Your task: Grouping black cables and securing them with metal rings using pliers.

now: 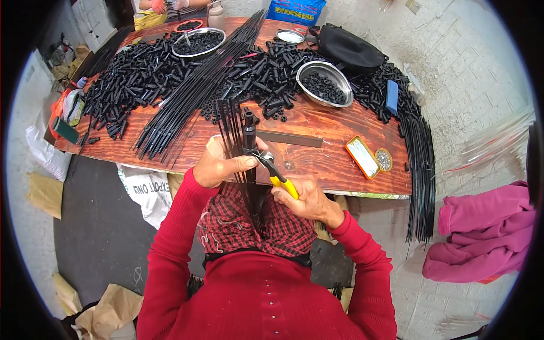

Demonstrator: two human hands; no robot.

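Over the surface's near edge [323, 163], my left hand [218, 164] grips the black tube [249, 131] upright, my right hand [306, 196] is closed around yellow-handled pliers [287, 187] at its lower part, apparently clamping; the next squeeze would need steady alignment.

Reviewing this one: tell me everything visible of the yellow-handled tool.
The yellow-handled tool looks like pliers, with yellow-and-black grips, plastic or rubber by their look, and a metal head. The right hand wraps the grips, hiding their ends. It slants up and leftward, its head at the black tubular fitting in the left hand. Whether its jaws are closed on anything is too small to tell.
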